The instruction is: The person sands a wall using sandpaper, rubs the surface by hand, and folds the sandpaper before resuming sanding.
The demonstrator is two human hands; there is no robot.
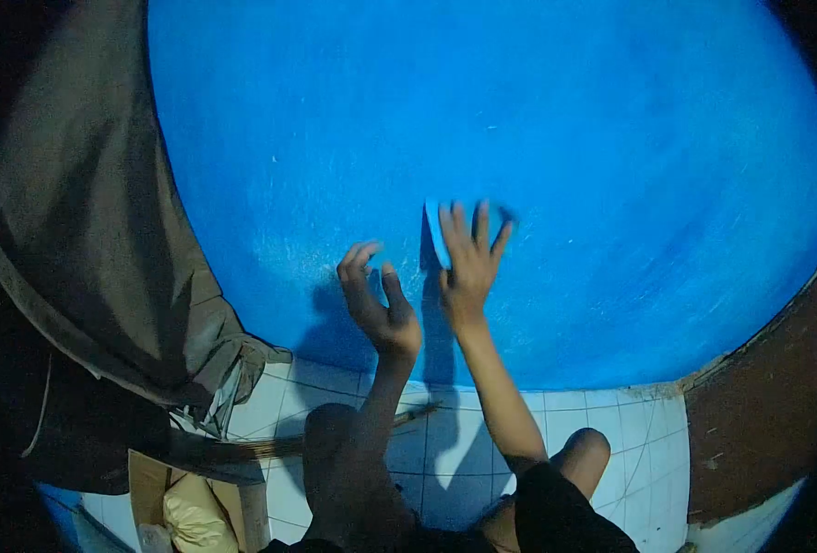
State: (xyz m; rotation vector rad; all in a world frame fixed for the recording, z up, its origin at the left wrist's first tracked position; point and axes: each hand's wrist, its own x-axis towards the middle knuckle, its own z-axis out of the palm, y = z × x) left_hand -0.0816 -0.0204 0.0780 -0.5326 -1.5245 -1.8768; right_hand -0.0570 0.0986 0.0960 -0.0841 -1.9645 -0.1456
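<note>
A blue painted wall (538, 138) fills most of the view. My right hand (468, 263) is flat against it with the fingers spread, pressing a small pale blue block (434, 230), maybe a sponge or sanding pad, whose edge shows left of the fingers. My left hand (376, 300) is raised just beside it, fingers curled and apart, holding nothing; I cannot tell whether it touches the wall. Both hands cast dark shadows on the paint. My knees (586, 452) show below, above a white tiled floor (639, 442).
A dark cloth or tarp (104, 230) hangs at the left, down to the floor. A thin stick (418, 415) lies on the tiles. A cardboard box with a pale bag (192, 516) sits bottom left. A brown surface (768, 405) borders the wall at the right.
</note>
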